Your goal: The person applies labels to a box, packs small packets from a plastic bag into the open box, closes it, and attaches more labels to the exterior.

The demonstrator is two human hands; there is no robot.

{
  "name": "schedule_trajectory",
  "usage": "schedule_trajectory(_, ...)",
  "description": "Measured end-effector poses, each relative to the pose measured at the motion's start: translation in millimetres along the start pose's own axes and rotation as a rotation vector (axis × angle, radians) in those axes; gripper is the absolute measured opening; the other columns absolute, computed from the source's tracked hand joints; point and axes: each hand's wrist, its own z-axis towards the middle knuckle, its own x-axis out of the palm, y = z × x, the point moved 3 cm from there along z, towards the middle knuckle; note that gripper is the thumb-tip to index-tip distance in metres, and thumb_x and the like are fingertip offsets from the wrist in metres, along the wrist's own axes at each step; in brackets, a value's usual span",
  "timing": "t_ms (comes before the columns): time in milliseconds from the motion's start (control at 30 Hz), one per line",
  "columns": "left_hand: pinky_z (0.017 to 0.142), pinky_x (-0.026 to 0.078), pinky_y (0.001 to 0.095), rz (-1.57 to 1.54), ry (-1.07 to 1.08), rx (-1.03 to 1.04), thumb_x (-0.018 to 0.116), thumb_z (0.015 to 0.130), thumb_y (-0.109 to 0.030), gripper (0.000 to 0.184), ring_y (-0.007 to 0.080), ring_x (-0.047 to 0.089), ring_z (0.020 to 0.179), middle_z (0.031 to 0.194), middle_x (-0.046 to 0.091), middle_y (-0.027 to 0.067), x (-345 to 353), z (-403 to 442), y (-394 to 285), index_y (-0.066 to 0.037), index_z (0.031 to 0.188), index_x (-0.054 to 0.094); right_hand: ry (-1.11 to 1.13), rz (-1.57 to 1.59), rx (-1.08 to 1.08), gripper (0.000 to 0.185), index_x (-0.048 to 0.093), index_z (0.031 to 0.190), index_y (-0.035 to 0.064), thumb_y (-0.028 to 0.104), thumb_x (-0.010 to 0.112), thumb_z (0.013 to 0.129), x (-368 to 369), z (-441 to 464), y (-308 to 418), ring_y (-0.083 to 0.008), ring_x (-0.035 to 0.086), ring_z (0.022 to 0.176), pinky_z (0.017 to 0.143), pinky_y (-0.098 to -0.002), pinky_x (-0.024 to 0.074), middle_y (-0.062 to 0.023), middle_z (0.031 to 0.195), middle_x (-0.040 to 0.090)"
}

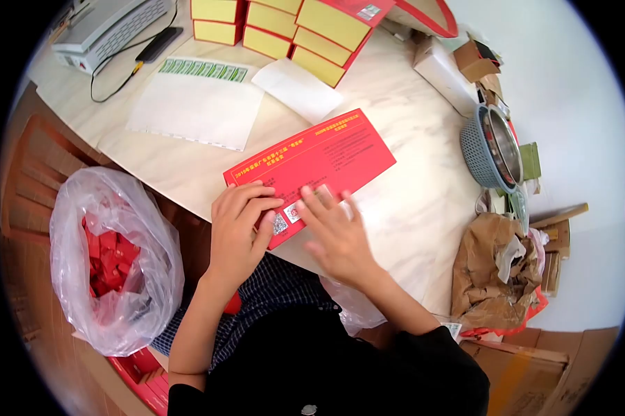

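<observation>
A red box [312, 166] with yellow and dark print lies face up at the table's near edge, tilted up toward the right. My left hand [241, 218] rests on its lower left part, fingers stretched out beside a printed QR code [280, 224]. Over the lower edge, my right hand [336, 232] has its fingers spread and is slightly smeared by motion. A small white label [293, 213] shows between the hands; part of the box's lower edge is hidden under them. Beyond the box lies a white sheet [194, 111] with a row of green stickers [203, 69].
Stacked red-and-yellow boxes [267, 31] stand at the back, near a curled white paper [297, 89]. A phone [159, 44] lies by a grey machine [108, 35]. At left is a plastic bag [156, 243] holding red pieces; at right, a blue basket [475, 152] and crumpled brown paper [482, 267].
</observation>
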Motion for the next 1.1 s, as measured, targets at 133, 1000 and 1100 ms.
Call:
schedule_trajectory(133,0.106,0.034,0.0408,-0.003,-0.064,-0.066,0.059,0.087,-0.01,0.022,0.0317,0.052,0.118,0.115,0.06,0.014,-11,10,10,-0.003,0.108,0.062,-0.011,-0.177,0.196,0.052,0.049,0.136,0.0052,0.03,0.058,0.091,-7,1,-14,-0.0318,0.038,0.135,0.111,-0.0509,0.0222,-0.0149,0.145,0.043)
schedule_trajectory(1000,0.103,0.038,0.0378,-0.633,0.183,-0.02,0.054,0.095,-0.02,0.034,0.0306,0.052,0.119,0.126,0.056,0.015,25,-2,-12,-0.003,0.124,0.056,-0.818,1.307,0.607,0.053,0.031,0.145,0.009,0.028,0.044,0.097,-82,-28,-32,-0.0192,0.038,0.134,0.111,-0.039,0.029,-0.0064,0.144,0.042)
schedule_trajectory(1100,0.1,0.04,0.0409,-0.333,0.095,-0.041,0.06,0.089,-0.017,0.032,0.0341,0.053,0.113,0.122,0.057,0.0156,34,-14,14,-0.004,0.118,0.059,-0.811,1.314,0.388,0.052,0.033,0.145,0.0088,0.029,0.044,0.098,-99,22,-65,-0.0179,0.038,0.135,0.112,-0.0382,0.0265,-0.0054,0.144,0.043)
